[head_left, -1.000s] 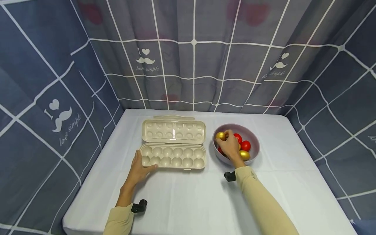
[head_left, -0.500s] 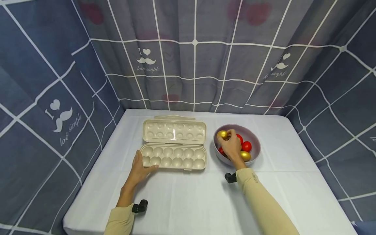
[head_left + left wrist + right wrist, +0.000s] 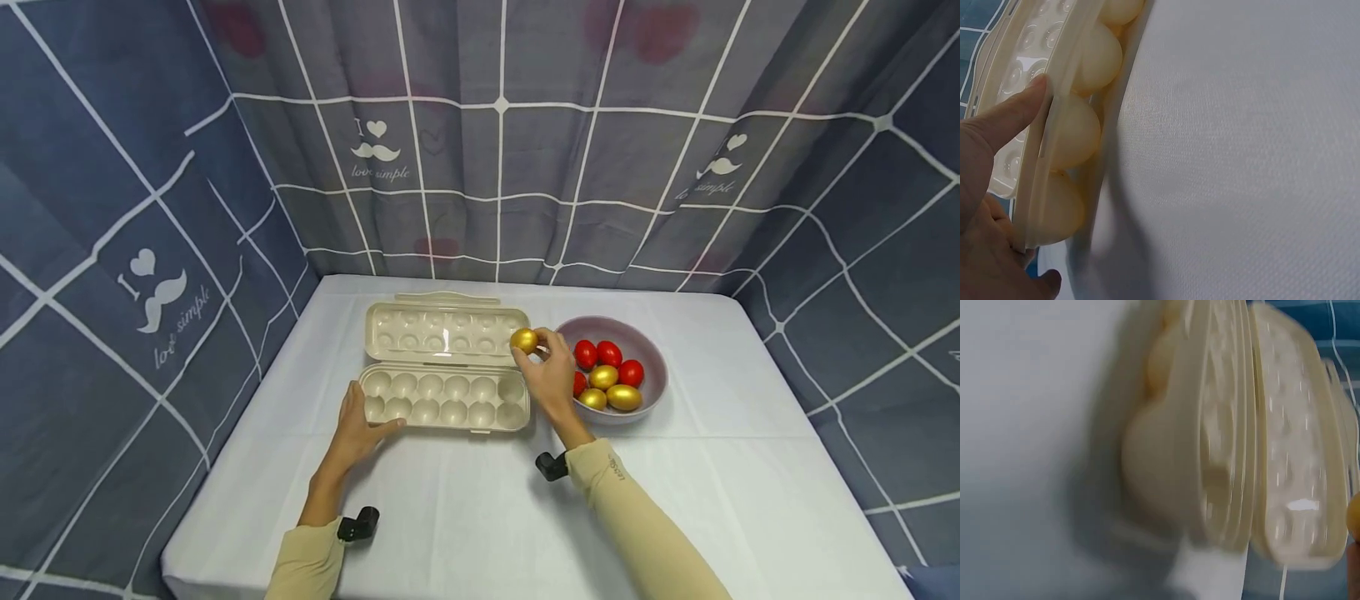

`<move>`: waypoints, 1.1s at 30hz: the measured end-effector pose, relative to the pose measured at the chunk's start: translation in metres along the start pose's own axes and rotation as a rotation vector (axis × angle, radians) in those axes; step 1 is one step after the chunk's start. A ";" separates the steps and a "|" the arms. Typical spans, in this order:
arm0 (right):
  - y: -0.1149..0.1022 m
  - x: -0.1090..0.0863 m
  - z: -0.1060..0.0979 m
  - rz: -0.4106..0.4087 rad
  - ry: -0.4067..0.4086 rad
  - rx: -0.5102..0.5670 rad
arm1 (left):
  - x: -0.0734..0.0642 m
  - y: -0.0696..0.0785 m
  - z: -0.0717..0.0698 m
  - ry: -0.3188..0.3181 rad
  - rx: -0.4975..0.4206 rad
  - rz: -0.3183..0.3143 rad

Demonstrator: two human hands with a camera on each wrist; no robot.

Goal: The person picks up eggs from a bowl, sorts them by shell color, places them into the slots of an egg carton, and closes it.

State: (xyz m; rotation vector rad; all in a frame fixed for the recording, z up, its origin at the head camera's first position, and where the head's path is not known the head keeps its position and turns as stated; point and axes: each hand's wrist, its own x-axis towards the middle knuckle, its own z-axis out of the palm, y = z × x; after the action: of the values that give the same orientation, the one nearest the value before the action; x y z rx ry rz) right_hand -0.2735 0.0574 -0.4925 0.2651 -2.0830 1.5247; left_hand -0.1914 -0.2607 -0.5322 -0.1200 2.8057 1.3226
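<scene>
An open beige egg carton (image 3: 444,398) lies on the white table, its lid (image 3: 446,332) folded back away from me. My left hand (image 3: 358,433) holds the carton's front left corner, thumb along the front rim and fingers at the left end; the left wrist view shows the thumb (image 3: 1022,106) on the rim. Between thumb and fingertips my right hand (image 3: 551,375) pinches a golden egg (image 3: 523,340), which overlaps the lid's right edge in the head view. Only a sliver of the golden egg (image 3: 1354,517) enters the right wrist view. The carton's visible cups hold no eggs.
To the right of the carton stands a mauve bowl (image 3: 654,367) with several red eggs (image 3: 632,372) and golden eggs (image 3: 624,397). A checked curtain (image 3: 450,167) surrounds the table (image 3: 465,517) at the back and sides.
My right hand has come out of the bowl and moved left toward the carton, with a golden egg in its fingers. My left hand has stayed at the carton's corner.
</scene>
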 end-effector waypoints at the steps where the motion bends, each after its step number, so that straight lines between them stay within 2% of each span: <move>1: -0.004 -0.003 0.006 0.005 -0.020 0.017 | 0.000 0.000 0.000 0.002 0.000 0.002; 4: -0.014 -0.011 0.025 0.040 -0.118 0.050 | 0.000 0.000 0.000 0.006 -0.003 0.005; 9: -0.023 -0.027 0.055 0.111 -0.316 0.008 | -0.001 0.000 -0.001 0.004 -0.005 -0.001; 13: -0.022 -0.039 0.075 0.106 -0.437 -0.046 | -0.002 0.000 -0.001 0.006 -0.020 0.001; 16: -0.022 -0.048 0.086 0.100 -0.493 -0.061 | -0.002 0.001 0.000 0.006 -0.024 -0.002; 19: -0.023 -0.054 0.094 0.100 -0.503 -0.064 | -0.001 0.001 0.000 0.005 -0.018 -0.011; 26: -0.021 -0.058 0.109 0.057 -0.449 -0.111 | -0.001 0.001 0.000 0.021 -0.020 -0.013; 33: -0.018 -0.059 0.117 0.005 -0.450 -0.261 | -0.002 -0.002 0.001 0.021 -0.028 -0.006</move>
State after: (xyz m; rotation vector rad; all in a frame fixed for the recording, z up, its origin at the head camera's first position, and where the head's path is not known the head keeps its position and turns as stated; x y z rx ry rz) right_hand -0.2520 -0.0660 -0.5337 0.5443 -2.6014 1.2582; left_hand -0.1897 -0.2609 -0.5343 -0.1435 2.8018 1.3681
